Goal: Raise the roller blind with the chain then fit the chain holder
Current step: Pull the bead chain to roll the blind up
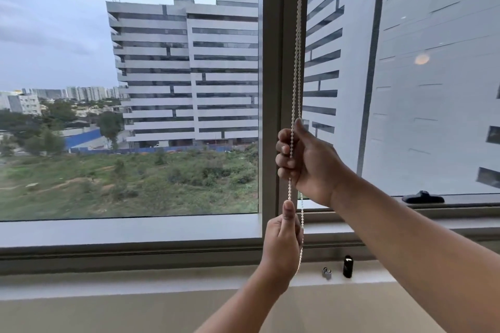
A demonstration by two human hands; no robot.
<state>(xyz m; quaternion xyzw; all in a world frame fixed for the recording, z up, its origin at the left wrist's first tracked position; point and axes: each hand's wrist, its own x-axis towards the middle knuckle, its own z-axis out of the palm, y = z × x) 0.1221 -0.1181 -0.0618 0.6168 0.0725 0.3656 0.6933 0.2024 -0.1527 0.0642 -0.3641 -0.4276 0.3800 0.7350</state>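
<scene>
A white beaded chain (298, 62) hangs as a double strand down the grey window mullion (273, 76). My right hand (305, 157) grips the chain at mid height, fingers curled round one strand. Lower down, my left hand (284, 240) pinches the chain between thumb and fingers just above the sill. The second strand runs behind my left hand. The blind itself is out of sight above the frame. On the sill (189, 278) to the right of my left hand stand a small black part (348, 266) and a small silver piece (327, 272).
Two large glass panes flank the mullion, with buildings and scrubland outside. A dark window handle (422, 197) lies on the lower frame of the right pane. The pale sill ledge runs the full width below the window.
</scene>
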